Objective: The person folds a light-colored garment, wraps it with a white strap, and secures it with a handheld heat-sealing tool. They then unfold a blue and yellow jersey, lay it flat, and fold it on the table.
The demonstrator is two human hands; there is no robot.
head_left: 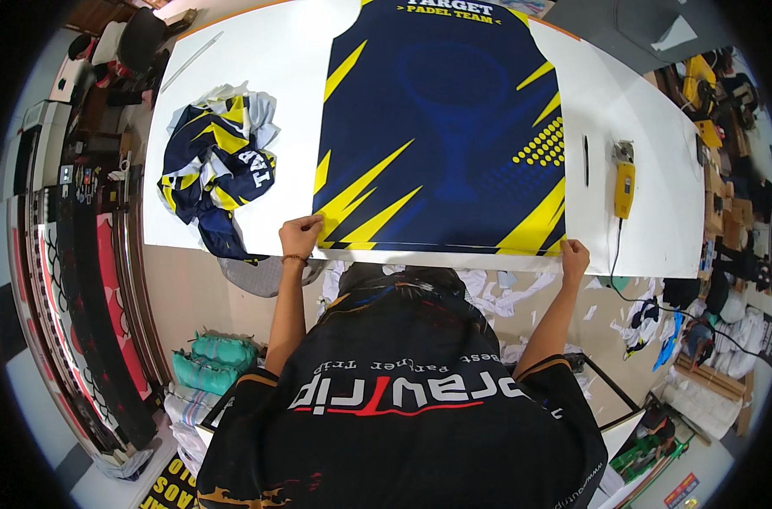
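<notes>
A navy-blue jersey panel [454, 127] with yellow jagged shapes and dots lies spread flat on the white table [267, 51], its hem along the near edge. At the hem's left corner, my left hand [301, 235] pinches the cloth between thumb and fingers. My right hand [575, 257] grips the right corner in the same way, so the hem runs straight between them. A crumpled heap of printed cloth [216, 161] in navy, yellow and white rests left of the panel. To the right lies a yellow corded hand tool [624, 191] with a metal head.
The tool's black cord [640, 299] drops over the table's right side. A slot [586, 161] shows in the tabletop beside the panel. A clear strip [192, 61] lies at the far left. White scraps [505, 297] litter the floor, and green bundles [214, 360] sit low left.
</notes>
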